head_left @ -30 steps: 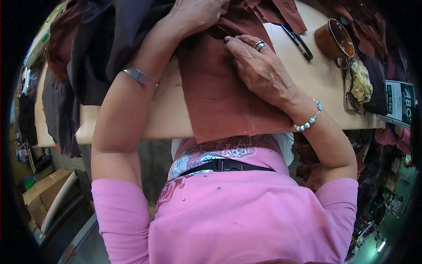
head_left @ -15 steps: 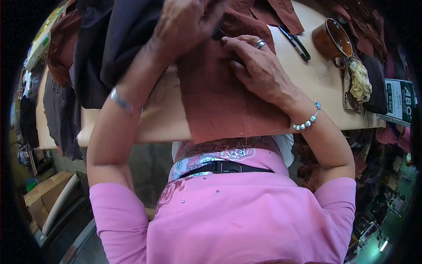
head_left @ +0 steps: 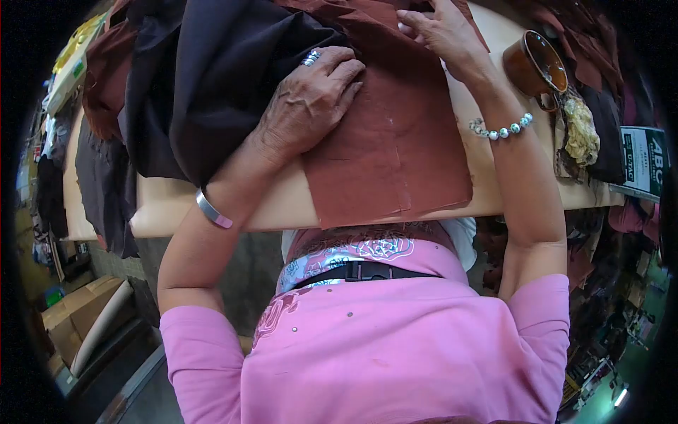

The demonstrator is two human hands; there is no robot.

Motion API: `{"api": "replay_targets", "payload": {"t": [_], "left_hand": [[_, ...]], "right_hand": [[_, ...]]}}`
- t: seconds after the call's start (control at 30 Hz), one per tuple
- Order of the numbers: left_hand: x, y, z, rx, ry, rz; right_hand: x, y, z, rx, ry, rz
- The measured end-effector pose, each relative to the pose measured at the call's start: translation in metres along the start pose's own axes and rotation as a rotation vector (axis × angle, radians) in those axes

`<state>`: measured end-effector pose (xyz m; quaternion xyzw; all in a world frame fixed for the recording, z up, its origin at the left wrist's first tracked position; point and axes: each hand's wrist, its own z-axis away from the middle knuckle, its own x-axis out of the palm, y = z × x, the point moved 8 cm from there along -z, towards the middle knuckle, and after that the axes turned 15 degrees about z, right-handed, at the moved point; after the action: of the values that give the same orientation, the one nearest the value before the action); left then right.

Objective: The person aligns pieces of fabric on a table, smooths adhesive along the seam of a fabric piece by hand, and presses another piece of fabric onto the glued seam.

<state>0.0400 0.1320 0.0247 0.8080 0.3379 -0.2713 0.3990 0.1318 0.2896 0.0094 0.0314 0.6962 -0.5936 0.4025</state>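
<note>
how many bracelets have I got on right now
2: a silver cuff on your left forearm and a beaded bracelet near your right wrist. Any under your pink sleeves would be hidden.

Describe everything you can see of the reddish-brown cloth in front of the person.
The reddish-brown cloth looks like thin, dull fabric, with light creases and a faint pale line running down its lower part. It lies mostly flat on the table, its lower left corner reaching the front edge. The left hand rests on its left side, next to the dark cloth. The right hand is over its far right part; whether it grips there is unclear. The far end runs toward the picture's top.
</note>
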Motion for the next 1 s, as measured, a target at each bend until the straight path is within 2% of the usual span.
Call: {"api": "replay_targets", "payload": {"t": [0.1,0.13,0.23,0.27,0.37,0.5,0.53,0.63,0.73,0.83,0.93,1.0], "left_hand": [[-0.002,0.005,0.001,0.041,0.008,-0.054],[-0.001,0.006,0.001,0.05,0.002,-0.062],[0.001,0.007,0.001,0.072,-0.004,-0.068],[0.0,0.006,0.0,0.068,0.004,-0.064],[0.002,0.006,0.001,0.058,0.004,-0.061],[0.002,0.005,0.001,0.032,-0.006,-0.045],[0.003,0.004,0.001,0.013,-0.026,-0.046],[0.006,0.0,0.0,-0.028,-0.066,-0.046],[0.005,0.001,0.0,0.0,-0.055,-0.06],[0.003,0.005,-0.001,0.076,-0.015,-0.093],[0.003,0.005,-0.001,0.064,-0.003,-0.103],[0.003,0.005,-0.001,0.055,-0.004,-0.104]], "right_hand": [[-0.008,0.011,-0.01,-0.151,0.052,0.276],[-0.004,0.009,0.002,0.106,-0.138,0.08],[0.007,-0.011,0.016,0.103,-0.261,0.037],[0.006,-0.02,0.005,-0.123,-0.047,0.055],[0.007,-0.022,0.004,-0.161,-0.035,-0.183],[-0.006,-0.034,-0.001,-0.5,0.335,0.149],[-0.007,-0.031,-0.001,-0.322,0.251,0.067],[-0.011,-0.032,-0.002,-0.554,0.41,0.174],[-0.008,-0.028,-0.005,-0.524,0.372,0.09],[-0.007,-0.022,-0.006,-0.314,0.274,0.108],[-0.007,-0.03,0.0,-0.365,0.287,0.107],[-0.007,-0.031,0.001,-0.486,0.321,0.154]]}}
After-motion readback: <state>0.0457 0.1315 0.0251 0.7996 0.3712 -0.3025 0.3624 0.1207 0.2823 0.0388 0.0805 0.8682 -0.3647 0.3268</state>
